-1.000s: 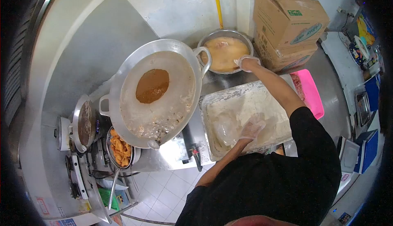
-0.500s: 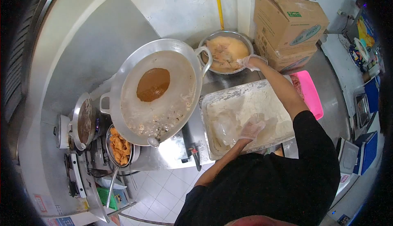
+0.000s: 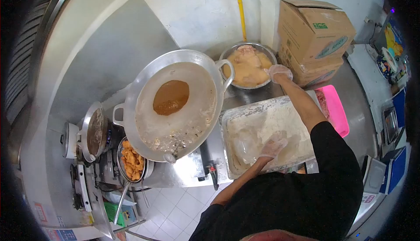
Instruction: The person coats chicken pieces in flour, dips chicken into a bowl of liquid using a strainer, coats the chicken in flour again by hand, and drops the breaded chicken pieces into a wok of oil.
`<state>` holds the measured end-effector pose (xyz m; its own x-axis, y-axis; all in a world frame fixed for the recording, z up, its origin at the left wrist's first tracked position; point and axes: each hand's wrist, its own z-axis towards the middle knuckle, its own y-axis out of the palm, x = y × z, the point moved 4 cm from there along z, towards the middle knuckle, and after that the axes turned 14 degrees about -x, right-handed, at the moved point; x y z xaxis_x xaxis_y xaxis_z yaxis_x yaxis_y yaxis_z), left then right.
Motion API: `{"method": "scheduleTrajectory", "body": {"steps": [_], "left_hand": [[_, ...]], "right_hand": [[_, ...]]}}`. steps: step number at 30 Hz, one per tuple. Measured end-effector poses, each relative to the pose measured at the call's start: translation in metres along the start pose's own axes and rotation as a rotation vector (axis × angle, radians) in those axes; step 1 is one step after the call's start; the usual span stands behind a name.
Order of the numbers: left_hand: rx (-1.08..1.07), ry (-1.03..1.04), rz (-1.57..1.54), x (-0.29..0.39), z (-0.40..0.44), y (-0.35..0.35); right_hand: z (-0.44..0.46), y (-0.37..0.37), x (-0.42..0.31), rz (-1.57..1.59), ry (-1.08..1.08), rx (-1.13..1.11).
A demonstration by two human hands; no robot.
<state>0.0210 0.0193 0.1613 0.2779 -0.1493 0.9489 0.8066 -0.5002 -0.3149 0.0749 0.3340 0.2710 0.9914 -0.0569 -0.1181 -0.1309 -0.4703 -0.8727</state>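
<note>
While right grip [image 3: 280, 72] hangs at the bowl [image 3: 250, 87] edge, hold unclear from here, pale meat [image 3: 246, 54] sits in orange liquid [image 3: 249, 74] alongside; left grip [image 3: 274, 145], also unclear, over powder-filled tray [image 3: 224, 138].

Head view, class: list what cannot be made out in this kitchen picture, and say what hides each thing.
All in the head view:
Right hand: whether it grips anything, too small and blurred.
Metal bowl: its floor, hidden by yellowish liquid.
Upper cardboard box: its inside, hidden by its own walls.
Pink tub: part, hidden behind the right arm.
Lower-left sticker: its wording, too small.
</note>
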Motion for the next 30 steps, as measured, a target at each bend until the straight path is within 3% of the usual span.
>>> {"method": "scheduleTrajectory", "body": {"steps": [2,5,8,14,17,20,23,26,30], "left_hand": [[-0.038,-0.055,-0.037,0.008,-0.002,-0.002],[0.006,-0.132,-0.361,0.021,-0.003,-0.005],[0.027,-0.204,-0.268,0.001,0.0,-0.002],[-0.005,-0.13,-0.161,0.006,-0.004,-0.002],[0.014,-0.033,-0.543,-0.001,0.0,0.007],[-0.038,-0.018,-0.07,0.014,-0.006,-0.002],[-0.019,0.157,0.443,0.006,-0.006,0.003],[-0.088,-0.091,-0.19,0.021,-0.006,-0.005],[0.034,-0.168,-0.179,0.037,-0.01,-0.003]], "right_hand": [[0.014,0.007,0.009,-0.034,-0.042,0.023],[-0.001,0.007,0.013,-0.04,-0.15,0.08],[-0.008,0.009,0.017,0.024,-0.061,0.036],[-0.039,0.005,0.024,-0.027,-0.147,0.003],[-0.087,-0.006,0.02,0.066,-0.059,0.017],[-0.098,0.003,0.024,0.001,-0.103,0.077],[-0.069,0.034,0.048,-0.008,-0.112,0.121],[-0.052,0.059,0.071,-0.001,-0.083,0.197],[-0.052,0.07,0.084,0.054,-0.067,0.18]]}}
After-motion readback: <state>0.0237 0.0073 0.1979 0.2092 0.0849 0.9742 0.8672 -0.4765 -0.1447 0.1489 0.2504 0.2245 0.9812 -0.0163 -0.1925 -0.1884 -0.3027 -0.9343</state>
